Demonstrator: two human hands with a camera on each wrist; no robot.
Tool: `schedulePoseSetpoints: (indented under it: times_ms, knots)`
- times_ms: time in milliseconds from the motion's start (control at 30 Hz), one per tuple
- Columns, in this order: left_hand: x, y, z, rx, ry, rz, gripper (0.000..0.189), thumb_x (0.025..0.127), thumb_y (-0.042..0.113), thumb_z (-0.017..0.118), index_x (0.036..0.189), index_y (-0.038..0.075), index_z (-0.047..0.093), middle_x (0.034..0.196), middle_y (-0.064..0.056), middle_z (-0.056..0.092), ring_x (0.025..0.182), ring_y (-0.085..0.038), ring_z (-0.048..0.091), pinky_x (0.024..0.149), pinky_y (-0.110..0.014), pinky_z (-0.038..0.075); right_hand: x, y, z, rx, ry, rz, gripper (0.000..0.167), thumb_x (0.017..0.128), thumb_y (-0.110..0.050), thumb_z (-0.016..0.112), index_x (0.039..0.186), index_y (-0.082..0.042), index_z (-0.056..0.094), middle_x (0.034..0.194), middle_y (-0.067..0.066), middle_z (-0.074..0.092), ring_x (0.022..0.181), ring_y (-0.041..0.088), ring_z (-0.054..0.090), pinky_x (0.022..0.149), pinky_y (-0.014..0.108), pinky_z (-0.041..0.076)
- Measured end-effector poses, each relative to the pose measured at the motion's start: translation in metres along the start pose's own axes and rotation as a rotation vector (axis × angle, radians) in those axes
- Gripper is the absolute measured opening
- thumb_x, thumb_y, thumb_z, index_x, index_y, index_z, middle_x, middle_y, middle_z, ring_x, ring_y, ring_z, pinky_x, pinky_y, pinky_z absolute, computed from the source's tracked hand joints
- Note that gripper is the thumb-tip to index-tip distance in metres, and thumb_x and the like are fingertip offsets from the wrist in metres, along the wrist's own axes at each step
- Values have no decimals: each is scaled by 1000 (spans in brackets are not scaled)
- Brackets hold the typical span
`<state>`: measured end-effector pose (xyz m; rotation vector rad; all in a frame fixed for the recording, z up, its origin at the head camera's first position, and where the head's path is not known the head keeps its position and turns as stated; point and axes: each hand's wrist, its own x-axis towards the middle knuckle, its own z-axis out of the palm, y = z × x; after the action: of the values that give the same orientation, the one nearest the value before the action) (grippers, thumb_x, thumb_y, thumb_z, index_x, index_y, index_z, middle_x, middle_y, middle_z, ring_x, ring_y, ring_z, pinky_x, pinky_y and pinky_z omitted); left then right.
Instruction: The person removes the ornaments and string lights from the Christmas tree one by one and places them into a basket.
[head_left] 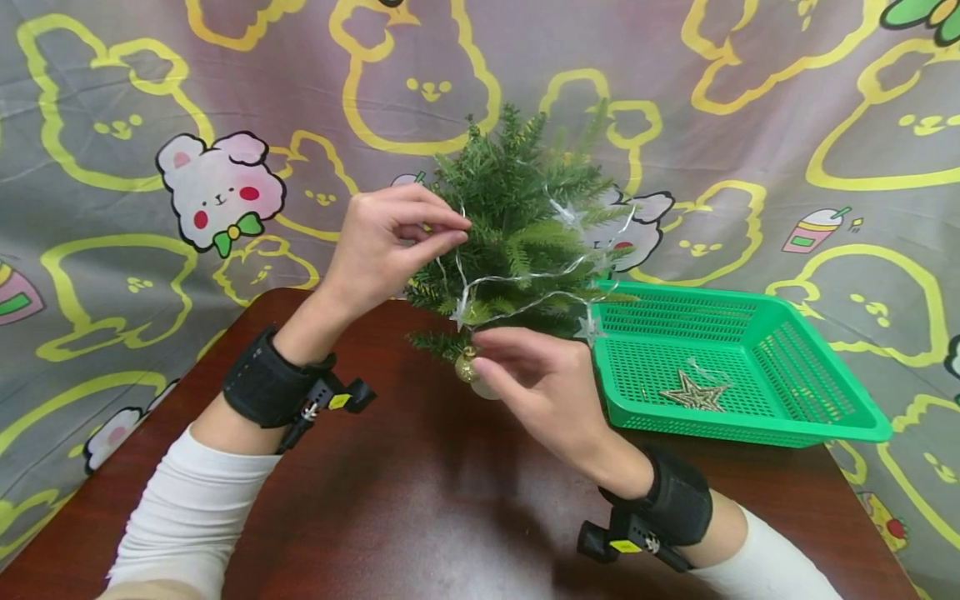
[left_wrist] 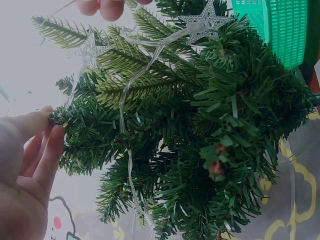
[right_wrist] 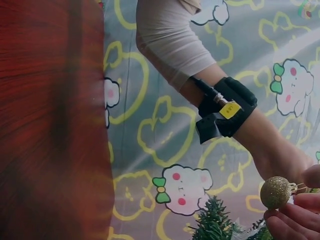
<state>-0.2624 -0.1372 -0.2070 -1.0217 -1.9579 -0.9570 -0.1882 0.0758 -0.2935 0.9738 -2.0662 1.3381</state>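
Note:
A small artificial Christmas tree (head_left: 517,233) stands on the table, wound with a clear string of lights (left_wrist: 131,80) bearing star-shaped covers (left_wrist: 205,22). My left hand (head_left: 390,233) pinches the tip of a green branch (left_wrist: 75,117) on the tree's left side, thumb against fingers. Lower, at the front, my right hand (head_left: 543,387) holds a gold glitter bauble (right_wrist: 275,192) near its cap and loop. The bauble lies close to the low branches; whether its loop is round a twig cannot be seen. A pale round shape (head_left: 486,388) shows partly behind the right thumb.
A green plastic basket (head_left: 832,417) stands to the tree's right, with a gold star ornament (head_left: 693,392) lying in it. The brown table (head_left: 360,500) ends at a patterned cloth (head_left: 315,75) hung behind it.

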Motion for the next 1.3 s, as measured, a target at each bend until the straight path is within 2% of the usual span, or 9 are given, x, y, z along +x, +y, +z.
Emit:
schedulePoseSetpoints:
  times_ms: [500,933,1300]
  knots:
    - [-1,0,0,-3,-4,10,9,86,11,77,94,9,81,89,-2,74,75,-3,63,67,-13,54,3,4,10,69,-12,47,16,90,-10,72,106,-7,74,98,6,77,86,10,75,76,24,62]
    - [-1,0,0,-3,-5,-7,10,86,12,77,94,9,81,89,-4,74,75,-5,63,67,-12,54,5,3,14,90,-3,42,12,92,-9,69,102,-7,75,95,5,77,86,9,74,79,26,61]
    - [-2,0,-1,-10,-6,3,9,86,12,77,94,9,81,89,-3,74,75,-5,64,67,-13,54,5,3,17,130,19,46,10,92,-7,69,99,-6,75,93,6,77,86,10,73,80,28,62]
